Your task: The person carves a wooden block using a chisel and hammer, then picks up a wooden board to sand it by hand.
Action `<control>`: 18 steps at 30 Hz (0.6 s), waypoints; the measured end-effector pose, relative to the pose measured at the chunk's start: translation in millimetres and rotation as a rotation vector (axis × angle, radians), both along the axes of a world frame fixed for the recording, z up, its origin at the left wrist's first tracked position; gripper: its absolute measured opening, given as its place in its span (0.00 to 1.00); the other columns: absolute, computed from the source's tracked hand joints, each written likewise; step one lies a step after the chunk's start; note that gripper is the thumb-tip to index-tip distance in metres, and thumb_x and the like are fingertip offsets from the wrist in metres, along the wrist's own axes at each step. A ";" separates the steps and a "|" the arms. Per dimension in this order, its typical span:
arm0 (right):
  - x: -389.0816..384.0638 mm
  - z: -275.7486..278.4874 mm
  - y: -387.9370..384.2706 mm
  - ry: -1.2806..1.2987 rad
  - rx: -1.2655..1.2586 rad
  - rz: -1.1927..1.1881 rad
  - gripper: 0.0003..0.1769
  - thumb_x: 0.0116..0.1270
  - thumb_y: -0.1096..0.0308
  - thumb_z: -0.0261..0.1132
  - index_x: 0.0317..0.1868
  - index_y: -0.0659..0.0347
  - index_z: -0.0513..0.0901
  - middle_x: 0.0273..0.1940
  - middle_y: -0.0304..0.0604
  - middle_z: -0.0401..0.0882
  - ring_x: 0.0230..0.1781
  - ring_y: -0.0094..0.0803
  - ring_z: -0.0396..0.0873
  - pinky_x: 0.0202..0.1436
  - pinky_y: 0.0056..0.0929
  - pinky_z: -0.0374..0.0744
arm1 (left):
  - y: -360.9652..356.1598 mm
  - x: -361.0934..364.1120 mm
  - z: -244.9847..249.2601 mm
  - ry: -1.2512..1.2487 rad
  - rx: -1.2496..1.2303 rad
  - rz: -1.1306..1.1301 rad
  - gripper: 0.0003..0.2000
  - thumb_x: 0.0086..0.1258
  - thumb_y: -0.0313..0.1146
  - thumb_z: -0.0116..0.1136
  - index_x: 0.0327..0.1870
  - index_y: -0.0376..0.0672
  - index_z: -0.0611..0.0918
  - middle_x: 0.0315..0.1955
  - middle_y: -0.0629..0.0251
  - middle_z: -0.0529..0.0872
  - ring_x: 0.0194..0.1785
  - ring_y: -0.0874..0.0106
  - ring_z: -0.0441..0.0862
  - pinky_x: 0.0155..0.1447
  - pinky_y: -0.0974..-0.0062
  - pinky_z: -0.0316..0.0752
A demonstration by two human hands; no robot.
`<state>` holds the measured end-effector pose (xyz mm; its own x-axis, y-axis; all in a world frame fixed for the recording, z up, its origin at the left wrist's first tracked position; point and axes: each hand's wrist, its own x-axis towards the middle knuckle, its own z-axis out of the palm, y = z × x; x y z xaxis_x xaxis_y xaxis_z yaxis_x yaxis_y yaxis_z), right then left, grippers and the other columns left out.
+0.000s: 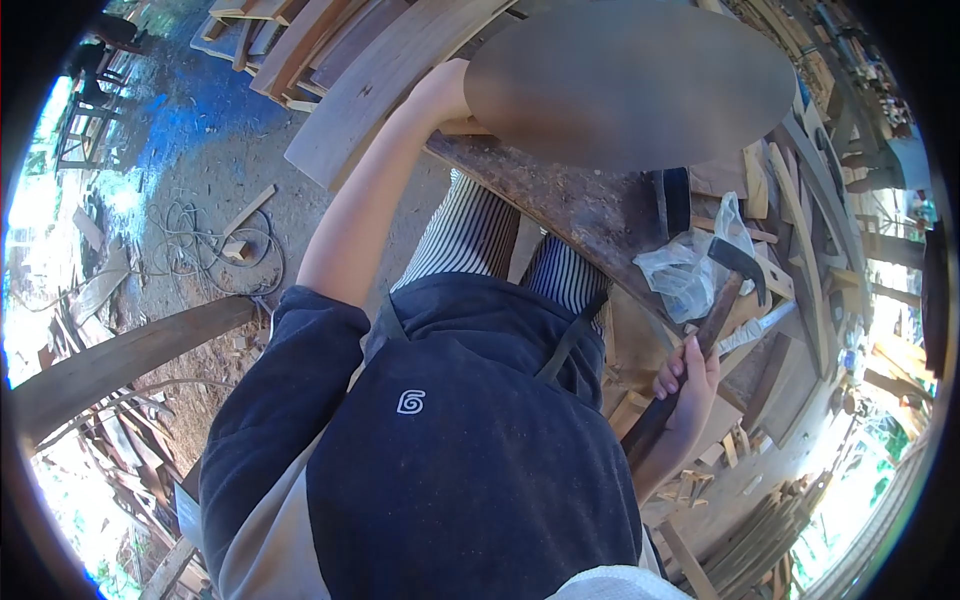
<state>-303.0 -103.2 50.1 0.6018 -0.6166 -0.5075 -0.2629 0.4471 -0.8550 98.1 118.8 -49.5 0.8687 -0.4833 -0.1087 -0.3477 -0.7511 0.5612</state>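
My right hand (687, 375) is wrapped round the wooden handle of a claw hammer (715, 318). The hammer's dark metal head points up and away, beside a crumpled clear plastic bag (680, 275). My left hand (448, 90) reaches forward over the far side of a worn wooden bench (570, 205). A large blurred patch covers its fingers, so what they hold or touch is hidden. Below that wrist a small piece of pale wood (464, 127) sticks out. A dark block-like object (673, 200) stands on the bench close to the bag.
Long boards (400, 75) are stacked at the upper left. A curved plank (140, 350) lies left of me, near a tangled cord (200, 245) on the floor. Timber pieces (800, 230) crowd the right side, with a white-wrapped object (757, 328) near the hammer.
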 end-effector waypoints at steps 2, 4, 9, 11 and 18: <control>7.1 -2.2 1.9 0.042 0.004 0.058 0.05 0.77 0.66 0.55 0.44 0.55 0.67 0.22 0.33 0.64 0.13 0.18 0.62 0.14 0.19 0.65 | 0.6 -0.3 5.0 0.167 -0.089 -0.022 0.18 0.53 0.45 0.76 0.39 0.44 0.87 0.31 0.63 0.88 0.33 0.70 0.84 0.42 0.72 0.77; 10.8 -4.3 3.3 0.040 0.008 0.090 0.05 0.77 0.67 0.55 0.44 0.56 0.67 0.22 0.33 0.64 0.13 0.18 0.63 0.14 0.19 0.65 | 0.5 0.6 7.2 0.227 -0.096 -0.022 0.18 0.53 0.45 0.75 0.39 0.44 0.87 0.31 0.64 0.88 0.33 0.70 0.84 0.43 0.72 0.76; 16.8 -9.2 11.6 0.028 0.046 0.169 0.06 0.77 0.67 0.55 0.44 0.56 0.66 0.22 0.34 0.64 0.14 0.19 0.64 0.14 0.20 0.66 | 1.1 1.0 -2.6 0.178 -0.063 -0.062 0.21 0.54 0.53 0.71 0.40 0.45 0.87 0.28 0.62 0.88 0.31 0.68 0.85 0.40 0.67 0.79; 19.3 -11.8 14.1 0.036 0.054 0.177 0.06 0.77 0.67 0.55 0.43 0.56 0.66 0.22 0.34 0.64 0.14 0.19 0.64 0.14 0.20 0.66 | 1.0 2.0 -11.9 -0.063 -0.059 -0.053 0.25 0.51 0.57 0.72 0.42 0.46 0.87 0.36 0.60 0.89 0.42 0.62 0.87 0.48 0.63 0.79; 30.4 -14.7 21.7 0.066 0.023 0.218 0.06 0.77 0.67 0.55 0.43 0.56 0.66 0.23 0.34 0.64 0.14 0.19 0.64 0.15 0.20 0.66 | -34.9 -24.4 18.8 -0.059 0.079 -0.189 0.27 0.54 0.56 0.71 0.49 0.47 0.85 0.40 0.57 0.88 0.48 0.56 0.85 0.53 0.60 0.77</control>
